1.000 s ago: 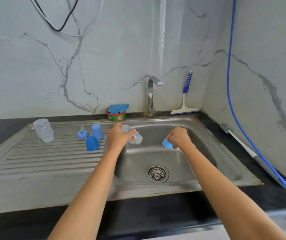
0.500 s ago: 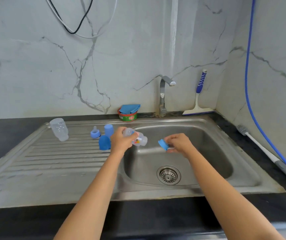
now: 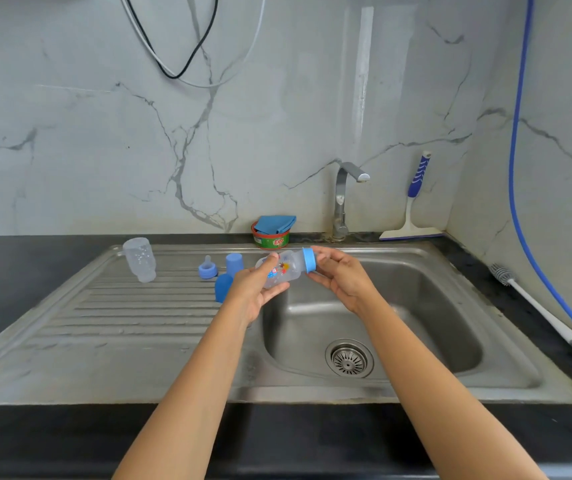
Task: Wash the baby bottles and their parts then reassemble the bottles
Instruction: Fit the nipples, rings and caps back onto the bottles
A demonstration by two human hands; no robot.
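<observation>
Head view: above the left edge of the stainless steel sink basin [image 3: 416, 261], the left hand [image 3: 253, 294] curls thumb and fingers round a clear printed plastic baby bottle [image 3: 283, 271] lying sideways. The right hand [image 3: 341, 280] pinches the blue screw ring [image 3: 309, 259] on its neck. Left of the basin sit another clear bottle [image 3: 139, 259], a blue teat ring [image 3: 207, 269] and two blue caps [image 3: 234, 263].
</observation>
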